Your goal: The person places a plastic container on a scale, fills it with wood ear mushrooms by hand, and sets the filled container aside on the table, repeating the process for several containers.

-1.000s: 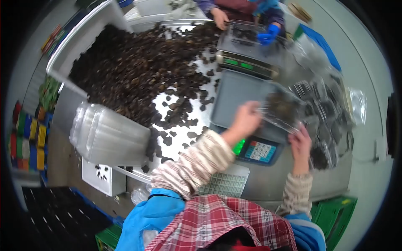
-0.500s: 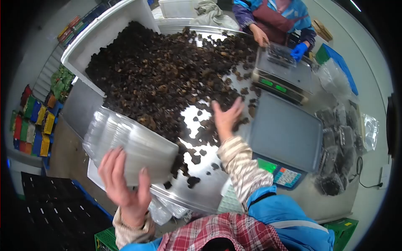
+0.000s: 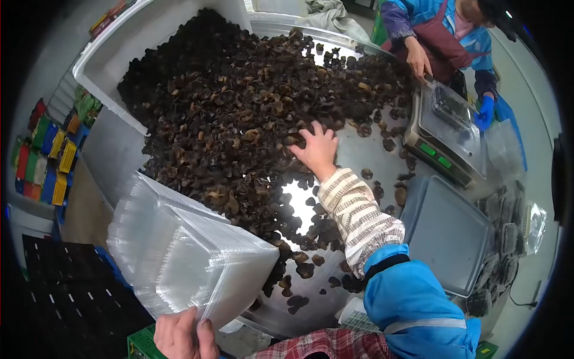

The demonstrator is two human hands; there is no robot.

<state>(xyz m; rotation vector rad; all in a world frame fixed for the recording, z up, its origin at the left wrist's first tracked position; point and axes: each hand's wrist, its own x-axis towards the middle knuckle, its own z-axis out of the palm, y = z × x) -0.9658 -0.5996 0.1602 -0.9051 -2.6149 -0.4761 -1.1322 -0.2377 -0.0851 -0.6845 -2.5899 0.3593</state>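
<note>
A large heap of dark, curled wood ear mushrooms point(image 3: 239, 113) covers much of the metal table. My right hand point(image 3: 317, 149) lies palm down on the heap's near side, fingers spread, holding nothing visible. At the lower left stands a tilted stack of nested clear plastic trays point(image 3: 197, 257). My left hand point(image 3: 184, 336) is at the stack's lower edge, with fingers curled and the thumb close to them, pinching the tray rim; the fingertips are partly hidden.
A large white bin point(image 3: 110, 75) lies tipped behind the heap. To the right are a grey-topped scale point(image 3: 448, 233) and a second scale point(image 3: 445, 143), where a co-worker's hands hold a clear tray point(image 3: 451, 105). Filled packs point(image 3: 505, 239) stand at far right. Loose mushrooms dot the metal table point(image 3: 359, 149).
My left hand has dropped from the side of the tray stack to its lower edge and closed there. My right hand has come down onto the heap. The camera view has shifted.
</note>
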